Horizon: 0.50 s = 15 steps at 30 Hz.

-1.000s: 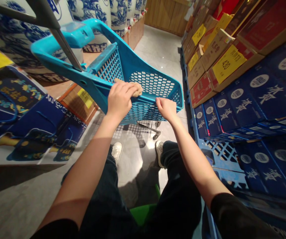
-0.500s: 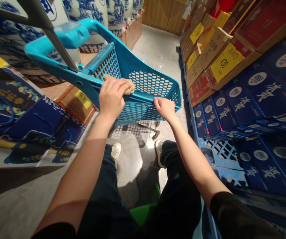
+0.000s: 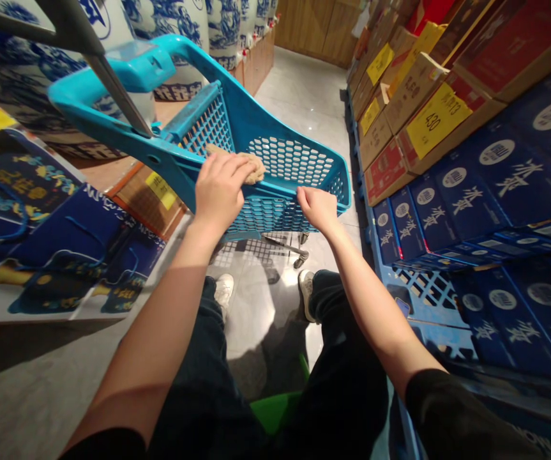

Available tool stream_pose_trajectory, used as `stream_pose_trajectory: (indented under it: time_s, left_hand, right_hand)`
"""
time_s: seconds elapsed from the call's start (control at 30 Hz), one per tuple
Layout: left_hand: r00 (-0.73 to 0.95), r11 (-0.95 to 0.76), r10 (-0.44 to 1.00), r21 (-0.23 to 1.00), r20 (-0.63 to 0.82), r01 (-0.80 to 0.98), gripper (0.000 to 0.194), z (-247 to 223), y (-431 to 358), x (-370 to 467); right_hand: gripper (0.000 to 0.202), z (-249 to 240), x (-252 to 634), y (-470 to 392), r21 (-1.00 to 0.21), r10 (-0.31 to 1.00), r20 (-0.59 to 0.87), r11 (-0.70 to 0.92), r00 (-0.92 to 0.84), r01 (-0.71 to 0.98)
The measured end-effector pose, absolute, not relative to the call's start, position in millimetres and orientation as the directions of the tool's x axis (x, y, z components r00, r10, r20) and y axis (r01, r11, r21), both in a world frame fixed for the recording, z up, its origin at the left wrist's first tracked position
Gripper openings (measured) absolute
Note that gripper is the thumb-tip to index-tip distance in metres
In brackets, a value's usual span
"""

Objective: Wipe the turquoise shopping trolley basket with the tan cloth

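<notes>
A blue plastic shopping cart [image 3: 275,144] with lattice sides stands across the view in front of me. My left hand [image 3: 220,191] presses a tan cloth [image 3: 255,169] against the cart's near top rim, its fingers bent over the cloth. Farther right along the same rim, my right hand [image 3: 318,207] is closed round the edge, knuckles up. The cloth sticks out past my left fingertips, partly inside the cart.
Stacked cartons [image 3: 412,92] and blue boxes [image 3: 490,185] rise on a blue pallet [image 3: 428,329] at the right. Big blue-and-white jars [image 3: 179,38] stand behind the cart. Gift bags [image 3: 40,211] are at the left. A green object [image 3: 275,409] lies beneath me.
My left hand and the cloth have slid slightly right along the rim. My right hand and the cart look the same.
</notes>
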<state>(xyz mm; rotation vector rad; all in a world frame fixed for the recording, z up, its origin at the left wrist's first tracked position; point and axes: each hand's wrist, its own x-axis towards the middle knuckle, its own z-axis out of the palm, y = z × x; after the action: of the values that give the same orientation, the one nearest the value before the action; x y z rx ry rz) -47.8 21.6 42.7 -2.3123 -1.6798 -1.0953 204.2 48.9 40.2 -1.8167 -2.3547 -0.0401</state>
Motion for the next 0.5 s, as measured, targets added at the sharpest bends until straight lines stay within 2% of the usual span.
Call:
stream_pose_trajectory:
  time_s: [0.13, 0.37, 0.5]
  left_hand:
    - [0.035, -0.334, 0.762, 0.346, 0.647, 0.877, 0.051, 45.3, 21.7, -70.8]
    - [0.207, -0.464, 0.778, 0.321, 0.594, 0.825, 0.055, 30.1, 25.5, -41.1]
    - [0.105, -0.388, 0.78, 0.345, 0.617, 0.855, 0.051, 36.9, 27.1, -55.8]
  right_hand:
    - [0.053, 38.9, 204.3, 49.8, -0.086, 0.958, 0.151, 0.258, -0.243, 0.962]
    - [0.054, 39.2, 204.4, 50.1, -0.08, 0.957, 0.157, 0.259, -0.245, 0.962]
    - [0.053, 39.9, 203.7, 49.3, -0.086, 0.957, 0.151, 0.261, -0.247, 0.961]
